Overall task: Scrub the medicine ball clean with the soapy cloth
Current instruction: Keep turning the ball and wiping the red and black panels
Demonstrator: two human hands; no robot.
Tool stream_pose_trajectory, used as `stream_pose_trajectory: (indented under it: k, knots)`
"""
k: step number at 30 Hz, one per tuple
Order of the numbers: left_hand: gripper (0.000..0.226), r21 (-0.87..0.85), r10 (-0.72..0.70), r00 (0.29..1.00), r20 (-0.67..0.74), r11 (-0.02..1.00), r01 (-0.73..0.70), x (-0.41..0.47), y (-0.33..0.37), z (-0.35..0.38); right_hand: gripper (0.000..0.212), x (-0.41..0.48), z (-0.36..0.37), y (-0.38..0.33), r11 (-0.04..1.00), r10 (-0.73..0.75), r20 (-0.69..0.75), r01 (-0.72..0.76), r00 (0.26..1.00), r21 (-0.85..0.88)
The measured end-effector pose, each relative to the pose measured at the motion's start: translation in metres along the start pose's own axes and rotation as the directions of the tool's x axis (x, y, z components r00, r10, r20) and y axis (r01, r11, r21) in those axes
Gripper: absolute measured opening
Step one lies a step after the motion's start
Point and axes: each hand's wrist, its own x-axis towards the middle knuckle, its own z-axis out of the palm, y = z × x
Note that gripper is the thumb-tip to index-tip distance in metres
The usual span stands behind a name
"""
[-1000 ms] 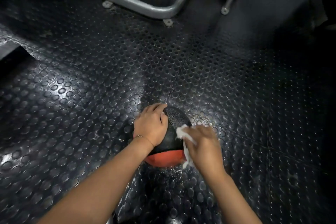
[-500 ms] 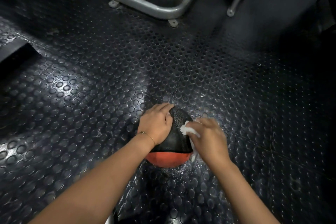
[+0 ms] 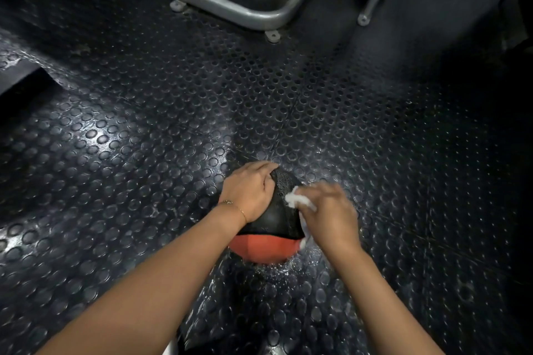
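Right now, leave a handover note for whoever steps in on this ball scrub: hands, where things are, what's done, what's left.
Left hand: palm flat on the upper left of the medicine ball, steadying it; no closed grip.
Right hand: closed on the white soapy cloth, pressed to the ball's right side, blurred.
The ball sits on the studded rubber floor; the floor near it looks wet.
Done: cannot tell how much is already scrubbed.
Left: probably the orange lower panel and the underside, which means turning the ball.

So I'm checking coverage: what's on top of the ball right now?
The left hand lies flat on the ball, and the right hand presses the white cloth to its upper right. The surface under both is hidden.
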Motion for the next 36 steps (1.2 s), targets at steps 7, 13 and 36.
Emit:
stream_pose_trajectory:
  k: [7, 13, 36]
  knots:
    - [0.043, -0.021, 0.015, 0.999, 0.050, 1.000, -0.014, -0.004, -0.007, -0.004, 0.028, 0.018, 0.009, -0.007, 0.971, 0.190, 0.035, -0.193, 0.981, 0.141]
    - [0.048, 0.106, -0.209, 0.975, -0.080, 0.970, 0.217, 0.001, -0.003, -0.006, 0.021, -0.040, -0.007, -0.002, 0.967, -0.007, 0.059, -0.008, 0.998, 0.254]
    - [0.079, -0.063, -0.132, 0.986, -0.103, 0.990, 0.126, -0.032, -0.016, 0.013, 0.025, 0.021, 0.003, 0.008, 0.975, -0.064, 0.124, 0.036, 0.990, 0.221]
